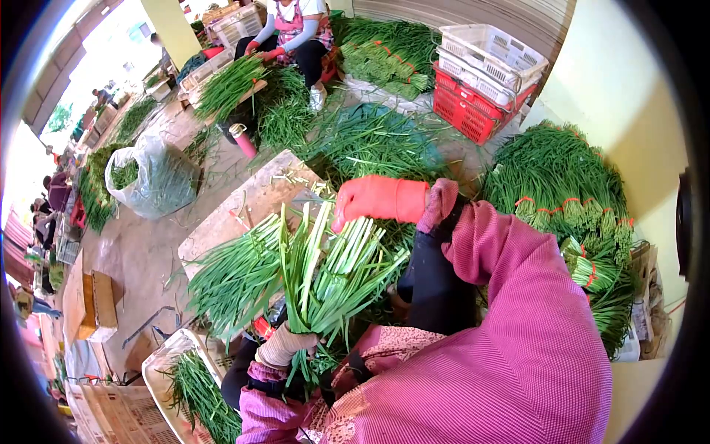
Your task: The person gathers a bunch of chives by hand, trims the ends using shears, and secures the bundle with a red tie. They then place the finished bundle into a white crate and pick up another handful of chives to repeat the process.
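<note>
My left hand (287,346), in a pale glove, is wrapped around the leafy lower part of a bunch of garlic chives (309,285), whose pale stem ends fan upward. My right hand (381,200), in an orange-red glove, is curled at the pale stem ends of the chives; its fingertips are partly hidden. More garlic chives (240,277) lie on a wooden board (222,222) in front of me. Short cut stem pieces (296,180) are scattered on the board's far end.
Bundled greens tied with red bands (558,177) are heaped on the right. Red and white crates (473,96) stand behind. A plastic bag (155,181), a pink bottle (242,140) and a white basket of greens (196,392) are on the left. A co-worker (296,29) sits opposite.
</note>
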`<state>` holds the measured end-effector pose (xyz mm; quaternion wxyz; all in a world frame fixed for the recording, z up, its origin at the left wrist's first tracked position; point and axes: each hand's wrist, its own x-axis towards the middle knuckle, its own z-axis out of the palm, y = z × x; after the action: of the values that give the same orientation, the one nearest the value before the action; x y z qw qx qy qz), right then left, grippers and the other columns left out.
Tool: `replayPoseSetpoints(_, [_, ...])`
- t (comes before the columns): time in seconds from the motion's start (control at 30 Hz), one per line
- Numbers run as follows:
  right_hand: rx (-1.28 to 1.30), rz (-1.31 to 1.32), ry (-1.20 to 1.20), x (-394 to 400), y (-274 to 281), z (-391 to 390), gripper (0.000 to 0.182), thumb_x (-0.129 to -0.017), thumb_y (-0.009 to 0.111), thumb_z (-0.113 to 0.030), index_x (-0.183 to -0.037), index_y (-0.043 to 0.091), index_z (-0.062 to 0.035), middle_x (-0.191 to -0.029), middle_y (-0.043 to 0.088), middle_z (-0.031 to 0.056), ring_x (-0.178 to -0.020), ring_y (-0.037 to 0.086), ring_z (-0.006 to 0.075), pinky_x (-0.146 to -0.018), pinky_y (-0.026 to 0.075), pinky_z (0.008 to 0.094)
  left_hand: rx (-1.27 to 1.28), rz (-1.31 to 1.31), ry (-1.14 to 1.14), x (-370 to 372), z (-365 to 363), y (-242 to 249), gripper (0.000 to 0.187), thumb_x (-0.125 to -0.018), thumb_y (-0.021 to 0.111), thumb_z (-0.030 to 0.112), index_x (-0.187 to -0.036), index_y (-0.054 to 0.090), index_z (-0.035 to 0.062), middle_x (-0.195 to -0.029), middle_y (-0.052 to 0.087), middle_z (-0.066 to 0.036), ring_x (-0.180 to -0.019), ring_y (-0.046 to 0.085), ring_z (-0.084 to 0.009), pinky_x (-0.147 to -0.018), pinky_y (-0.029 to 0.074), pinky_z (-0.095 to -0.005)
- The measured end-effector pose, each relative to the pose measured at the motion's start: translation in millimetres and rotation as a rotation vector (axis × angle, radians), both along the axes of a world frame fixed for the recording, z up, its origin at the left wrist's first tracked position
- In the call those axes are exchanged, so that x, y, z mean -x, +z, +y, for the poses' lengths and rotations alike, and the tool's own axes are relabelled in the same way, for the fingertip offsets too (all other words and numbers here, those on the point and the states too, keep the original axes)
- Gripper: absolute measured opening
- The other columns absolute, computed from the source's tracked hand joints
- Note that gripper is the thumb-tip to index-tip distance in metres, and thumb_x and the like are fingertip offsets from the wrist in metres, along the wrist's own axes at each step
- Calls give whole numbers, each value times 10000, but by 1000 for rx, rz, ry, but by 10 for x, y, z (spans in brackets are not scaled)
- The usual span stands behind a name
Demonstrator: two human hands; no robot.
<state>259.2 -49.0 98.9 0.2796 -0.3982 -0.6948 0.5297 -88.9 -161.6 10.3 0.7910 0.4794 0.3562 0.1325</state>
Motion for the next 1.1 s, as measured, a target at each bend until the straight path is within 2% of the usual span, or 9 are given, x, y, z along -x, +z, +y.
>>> replayPoseSetpoints(0.07, [94,196,-227,-216,53,123,183,-812,687,-190,-923,710,-45,-849,714,75,-861,681,192,-809,518,332,29,-16,4,32,19,-27,381,-767,754,196,-1073,623,10,-851,676,-83,-604,625,-172,-506,510,-292])
replayPoseSetpoints(0.13, [-461,-324,-733,-553,6,273,282,-812,695,-321,-921,715,-61,-841,697,113,-877,679,248,-789,518,377,71,-22,32,109,-6,-60,383,-756,759,195,-1063,627,8,-847,676,-83,-613,629,-165,-502,515,-289])
replayPoseSetpoints(0.23, [-892,-747,-832,-599,181,86,445,-813,685,-493,-933,712,-66,-858,679,141,-876,663,282,-779,511,394,29,-25,-36,328,90,-562,445,-706,780,236,-1052,632,0,-832,673,-83,-589,639,-186,-501,538,-289])
replayPoseSetpoints(0.43, [-82,-421,-74,-16,209,-506,614,-823,619,-648,-988,703,-63,-946,677,145,-879,651,298,-811,494,382,122,-132,169,-70,-57,80,449,-693,788,348,-946,639,9,-742,629,-56,-570,579,-157,-504,480,-273])
replayPoseSetpoints(0.53, [-635,-691,-52,84,-175,-561,371,-816,649,-490,-949,722,-152,-1051,677,102,-1167,547,282,-949,442,384,128,-128,187,-50,-70,24,487,-682,803,372,-966,639,12,-750,633,-55,-572,582,-154,-490,463,-260])
replayPoseSetpoints(0.67, [-602,-715,-214,-19,-162,-468,83,-803,642,-232,-757,700,-193,-1046,682,30,-1166,553,320,-955,456,410,152,-158,191,-3,-92,-52,501,-671,804,374,-990,645,22,-760,651,-55,-558,582,-148,-485,466,-250])
replayPoseSetpoints(0.73, [-829,-785,-571,-194,-156,-275,159,-811,624,-252,-704,692,-156,-880,651,17,-980,603,283,-755,491,437,141,-158,212,-13,-129,-18,535,-660,809,392,-1003,641,18,-759,656,-59,-556,586,-142,-481,467,-246])
replayPoseSetpoints(1.0, [-565,-85,-489,-162,238,5,256,-911,525,-213,-818,702,-53,-836,713,93,-832,676,265,-785,519,339,182,-202,213,-52,-87,-77,516,-665,805,320,-1008,623,-20,-683,643,-100,-494,577,-188,-452,489,-313])
replayPoseSetpoints(1.1, [-514,-36,-712,-226,479,42,251,-940,543,-202,-879,710,-24,-856,722,82,-838,679,201,-803,513,301,153,-249,134,61,-33,-254,300,-695,722,77,-962,634,-29,-698,659,-132,-539,627,-224,-457,493,-342])
